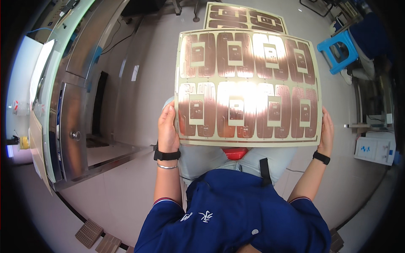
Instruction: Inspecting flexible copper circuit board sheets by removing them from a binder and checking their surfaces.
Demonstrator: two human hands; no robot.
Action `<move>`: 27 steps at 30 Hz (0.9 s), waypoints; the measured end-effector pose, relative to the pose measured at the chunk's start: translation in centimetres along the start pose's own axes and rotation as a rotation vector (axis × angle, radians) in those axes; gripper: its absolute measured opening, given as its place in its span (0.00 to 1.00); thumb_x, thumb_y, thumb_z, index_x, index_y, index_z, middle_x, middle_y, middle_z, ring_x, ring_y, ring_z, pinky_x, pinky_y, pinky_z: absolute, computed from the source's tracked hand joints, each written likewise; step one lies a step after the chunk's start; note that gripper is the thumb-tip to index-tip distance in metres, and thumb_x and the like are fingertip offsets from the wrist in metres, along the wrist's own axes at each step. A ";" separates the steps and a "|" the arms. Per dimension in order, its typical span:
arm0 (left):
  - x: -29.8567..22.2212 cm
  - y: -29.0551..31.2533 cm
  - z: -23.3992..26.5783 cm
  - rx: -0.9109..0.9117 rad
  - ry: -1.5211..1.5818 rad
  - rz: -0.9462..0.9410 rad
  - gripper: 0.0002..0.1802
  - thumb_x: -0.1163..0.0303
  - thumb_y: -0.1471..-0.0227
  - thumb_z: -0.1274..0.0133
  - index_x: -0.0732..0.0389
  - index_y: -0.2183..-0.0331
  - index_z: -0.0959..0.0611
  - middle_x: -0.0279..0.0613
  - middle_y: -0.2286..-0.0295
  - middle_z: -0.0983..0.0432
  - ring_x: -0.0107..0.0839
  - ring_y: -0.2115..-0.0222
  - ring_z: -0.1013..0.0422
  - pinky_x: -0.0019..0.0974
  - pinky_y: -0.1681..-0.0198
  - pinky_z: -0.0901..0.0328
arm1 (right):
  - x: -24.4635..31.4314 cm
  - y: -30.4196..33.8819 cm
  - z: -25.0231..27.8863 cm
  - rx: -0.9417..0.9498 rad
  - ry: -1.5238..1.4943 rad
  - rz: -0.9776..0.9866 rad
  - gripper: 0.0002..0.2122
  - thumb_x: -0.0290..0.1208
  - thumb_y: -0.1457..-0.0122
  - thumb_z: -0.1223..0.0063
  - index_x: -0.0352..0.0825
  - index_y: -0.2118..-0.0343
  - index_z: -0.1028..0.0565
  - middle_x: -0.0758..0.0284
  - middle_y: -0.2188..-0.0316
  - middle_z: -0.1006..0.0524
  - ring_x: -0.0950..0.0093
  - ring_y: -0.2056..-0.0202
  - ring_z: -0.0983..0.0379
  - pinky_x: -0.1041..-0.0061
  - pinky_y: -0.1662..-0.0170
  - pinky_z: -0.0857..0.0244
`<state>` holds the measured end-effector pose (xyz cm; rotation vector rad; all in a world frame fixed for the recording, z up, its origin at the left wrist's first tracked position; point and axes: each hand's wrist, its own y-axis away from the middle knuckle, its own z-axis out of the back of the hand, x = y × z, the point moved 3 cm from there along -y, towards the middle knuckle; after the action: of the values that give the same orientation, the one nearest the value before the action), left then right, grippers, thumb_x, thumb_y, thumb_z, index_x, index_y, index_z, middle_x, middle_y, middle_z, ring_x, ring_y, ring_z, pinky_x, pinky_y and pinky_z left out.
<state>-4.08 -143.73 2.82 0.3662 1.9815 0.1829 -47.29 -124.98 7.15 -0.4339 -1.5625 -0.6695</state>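
Observation:
A large cream-coloured circuit board panel (249, 141) with rows of copper-coloured patterns is held up in front of my lap, tilted so that bright light glares off its middle. Its left edge is gripped by my left hand (168, 133), the thumb lying along the side. My right hand (326, 133) is closed on the opposite edge, fingers partly hidden behind it. Beyond the panel's top edge shows part of a similar circuit board panel (247, 19), its lower portion covered; what supports it is hidden.
A steel workbench (71, 109) with a glass-edged top runs along my left. At the far right stand a blue plastic stool (338, 51) and another person (371, 38). A white drawer cabinet (373, 150) is at the right. Something red (235, 153) shows between my legs.

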 end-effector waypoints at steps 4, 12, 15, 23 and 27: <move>0.5 0.2 0.6 -0.041 -0.010 -0.013 0.17 0.69 0.41 0.62 0.68 0.55 0.28 0.41 0.61 0.28 0.26 0.60 0.31 0.29 0.56 0.37 | 0.3 -0.3 -1.7 -0.059 -0.005 0.019 0.17 0.32 0.37 0.63 0.26 0.50 0.35 0.61 0.54 0.30 0.77 0.55 0.32 0.79 0.52 0.37; 0.5 0.1 0.9 -0.034 -0.026 0.045 0.17 0.69 0.42 0.61 0.69 0.55 0.29 0.43 0.60 0.29 0.27 0.60 0.32 0.29 0.55 0.38 | -0.9 -0.6 -1.6 -0.070 0.009 -0.004 0.17 0.32 0.38 0.62 0.26 0.51 0.34 0.62 0.55 0.29 0.76 0.55 0.31 0.79 0.52 0.37; 0.5 0.1 0.8 -0.044 -0.036 0.041 0.17 0.69 0.42 0.61 0.69 0.54 0.30 0.43 0.60 0.29 0.26 0.60 0.32 0.29 0.56 0.38 | -1.3 -0.6 -1.4 -0.089 0.018 -0.011 0.17 0.32 0.38 0.62 0.26 0.51 0.33 0.62 0.55 0.29 0.77 0.55 0.31 0.79 0.53 0.37; 0.6 0.1 0.8 -0.040 -0.046 0.051 0.17 0.70 0.42 0.60 0.69 0.53 0.31 0.42 0.61 0.29 0.25 0.61 0.32 0.28 0.57 0.36 | -1.4 -0.5 -1.6 -0.110 0.001 -0.032 0.17 0.32 0.38 0.62 0.26 0.51 0.34 0.62 0.55 0.29 0.76 0.55 0.31 0.80 0.52 0.37; 0.5 0.2 0.7 -0.039 -0.045 0.048 0.17 0.70 0.42 0.60 0.69 0.53 0.31 0.42 0.60 0.29 0.25 0.61 0.32 0.28 0.56 0.36 | -1.7 -0.5 -1.6 -0.120 -0.015 -0.032 0.17 0.32 0.38 0.62 0.26 0.51 0.34 0.61 0.55 0.29 0.76 0.55 0.32 0.80 0.52 0.37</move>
<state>-3.63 -143.39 2.18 0.3891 1.9229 0.2415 -46.20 -126.19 5.46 -0.5057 -1.5509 -0.7890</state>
